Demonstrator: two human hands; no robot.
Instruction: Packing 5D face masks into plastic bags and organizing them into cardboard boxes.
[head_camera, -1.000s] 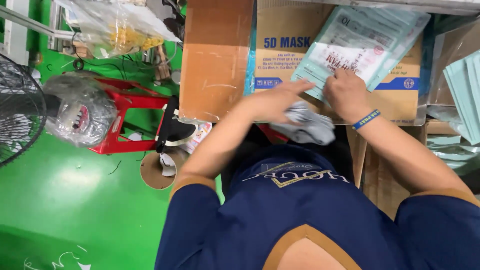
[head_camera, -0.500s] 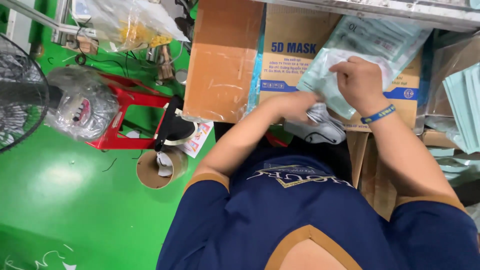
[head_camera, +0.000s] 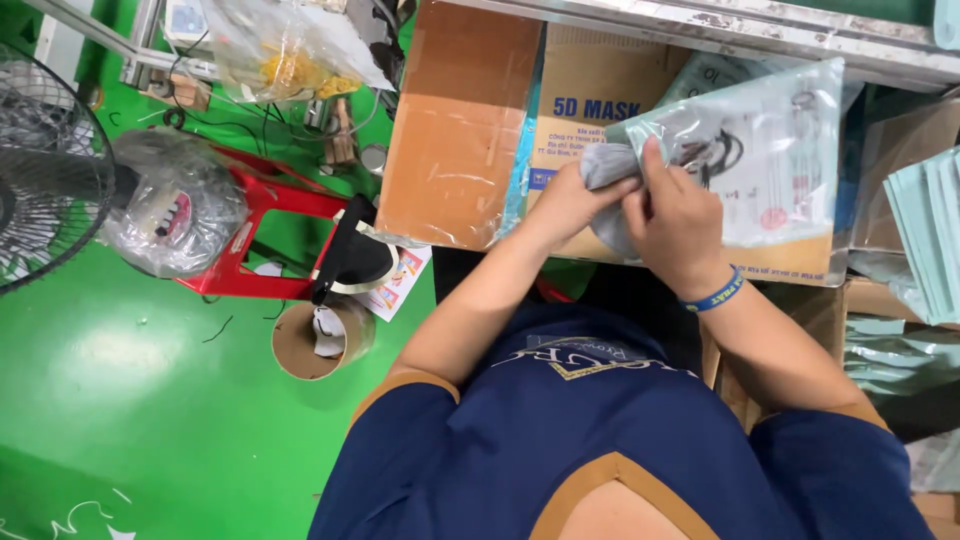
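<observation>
Cardboard boxes (head_camera: 460, 130) and a metal shelf edge (head_camera: 700, 25) boxed the hands in up front. Green floor (head_camera: 130, 400) to the left was open, past the red stool (head_camera: 260, 240) and fan (head_camera: 45, 170).

Grey masks (head_camera: 606, 165) bunch in my fingers (head_camera: 655, 170) against a clear pouch (head_camera: 770, 150) tinted pale green with black and red print. My wristband (head_camera: 715, 296) is blue, my shirt (head_camera: 590, 440) navy trimmed tan. Brown cardboard box (head_camera: 455, 120), bright green floor (head_camera: 130, 400), red stool (head_camera: 260, 240).
</observation>
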